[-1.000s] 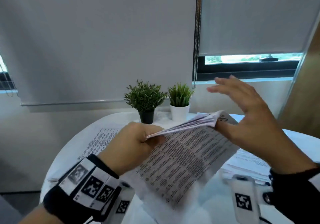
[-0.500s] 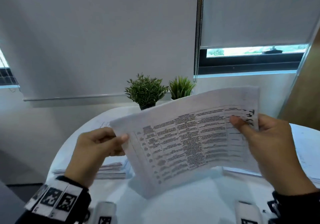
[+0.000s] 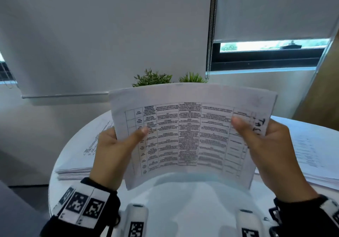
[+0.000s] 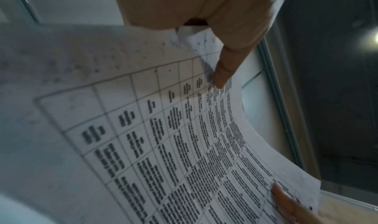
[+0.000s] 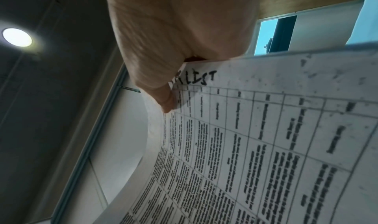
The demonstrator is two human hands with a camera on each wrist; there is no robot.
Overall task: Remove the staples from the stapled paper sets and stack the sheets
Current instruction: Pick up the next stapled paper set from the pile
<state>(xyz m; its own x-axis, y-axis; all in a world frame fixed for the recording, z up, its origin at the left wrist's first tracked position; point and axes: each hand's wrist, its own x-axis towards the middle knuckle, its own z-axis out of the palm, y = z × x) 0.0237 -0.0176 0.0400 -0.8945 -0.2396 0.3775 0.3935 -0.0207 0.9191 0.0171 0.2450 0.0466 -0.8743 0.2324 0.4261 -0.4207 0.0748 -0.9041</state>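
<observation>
Two paper stacks point(image 3: 77, 169) flank a round white table point(image 3: 183, 200) below window blinds point(image 3: 110, 35).

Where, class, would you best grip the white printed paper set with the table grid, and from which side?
Grip the white printed paper set at its two short side edges, coming in from left and right. It is wide, floppy and bows between supports, so the left hand and right hand each pinch an edge, thumb in front.
</observation>
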